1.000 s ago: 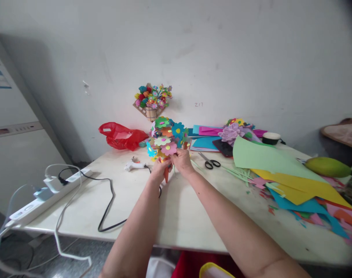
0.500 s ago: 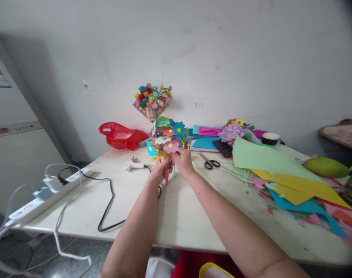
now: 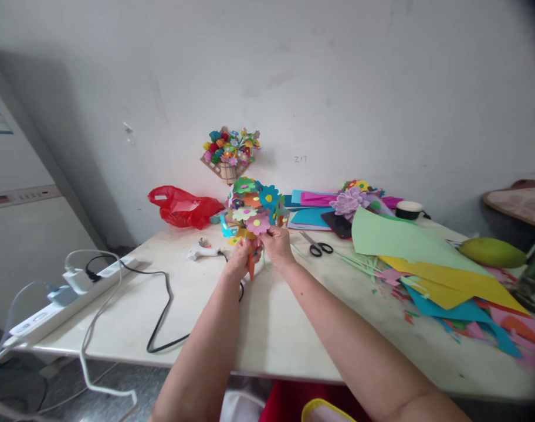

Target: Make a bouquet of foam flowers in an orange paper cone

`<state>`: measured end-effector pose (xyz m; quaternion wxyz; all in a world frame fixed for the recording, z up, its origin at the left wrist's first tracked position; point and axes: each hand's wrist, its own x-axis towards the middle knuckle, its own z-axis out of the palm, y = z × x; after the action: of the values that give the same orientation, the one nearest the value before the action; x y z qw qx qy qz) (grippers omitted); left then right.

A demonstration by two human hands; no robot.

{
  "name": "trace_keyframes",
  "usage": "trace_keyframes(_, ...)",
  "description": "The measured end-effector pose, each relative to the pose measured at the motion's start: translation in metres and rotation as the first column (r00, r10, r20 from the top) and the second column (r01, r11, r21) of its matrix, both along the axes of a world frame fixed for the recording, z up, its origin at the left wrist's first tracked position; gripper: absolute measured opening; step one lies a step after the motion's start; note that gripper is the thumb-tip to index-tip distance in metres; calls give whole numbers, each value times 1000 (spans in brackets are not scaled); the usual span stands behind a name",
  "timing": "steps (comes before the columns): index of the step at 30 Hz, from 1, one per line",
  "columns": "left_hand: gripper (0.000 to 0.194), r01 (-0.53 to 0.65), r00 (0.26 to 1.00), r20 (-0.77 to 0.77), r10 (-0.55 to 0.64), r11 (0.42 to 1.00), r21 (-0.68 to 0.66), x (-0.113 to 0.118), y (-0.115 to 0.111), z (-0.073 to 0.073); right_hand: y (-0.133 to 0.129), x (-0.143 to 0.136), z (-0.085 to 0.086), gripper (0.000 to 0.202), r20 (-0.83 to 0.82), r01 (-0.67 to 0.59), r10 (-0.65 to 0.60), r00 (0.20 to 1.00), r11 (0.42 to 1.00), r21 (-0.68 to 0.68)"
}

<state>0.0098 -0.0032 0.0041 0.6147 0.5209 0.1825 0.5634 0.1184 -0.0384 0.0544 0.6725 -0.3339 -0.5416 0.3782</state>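
A bouquet of colourful craft flowers [image 3: 257, 223] is held upright above the table, its blooms blue, green, pink, white and yellow. My left hand [image 3: 240, 258] is closed around its lower end, where an orange pointed piece [image 3: 251, 266] sticks out below the fingers. At the right underside of the blooms, my right hand [image 3: 276, 241] is closed with thumb and fingers pinched together. What lies between those fingertips is hidden; they touch the bouquet near the pink flower. Black-handled scissors [image 3: 317, 245] lie just right of my right hand. A white glue gun [image 3: 203, 251] rests left of the bouquet.
A red plastic bag [image 3: 183, 208] sits at the back left. A white power strip [image 3: 74, 299] with plugs lies along the left edge, and a black cord [image 3: 165, 310] crosses the table. Coloured sheets [image 3: 419, 252], scraps and a green-yellow fruit [image 3: 491, 252] cover the right side.
The whole view has shifted slightly. Both hands keep their hold at the bouquet, with hardly any movement between the frames.
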Motion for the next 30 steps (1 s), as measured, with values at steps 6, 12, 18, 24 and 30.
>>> trace_keyframes(6, 59, -22, 1000, 11, 22, 1000, -4, 1, 0, 1, -1, -5, -1, 18, -34, -49, 48, 998, 998, -27)
trace_keyframes(12, 60, -48, 999, -20, 48, 999, -16, 2, 2, -1, 3, -4, -5, 24, 110, 71, -80, 991, 994, 79)
trace_keyframes(18, 59, -31, 999, -43, 30, 999, -17, 3, 2, -2, 16, -3, -15, 20, 247, 191, -217, 944, 974, 123)
trace_keyframes(24, 57, -82, 996, -28, 81, 996, -31, 7, 2, -2, 21, -6, -25, 17, 281, 302, -332, 900, 942, 144)
trace_keyframes(30, 55, -99, 994, 47, 99, 995, -15, 3, 5, -4, 16, -5, -30, 22, 292, 251, -300, 908, 948, 195)
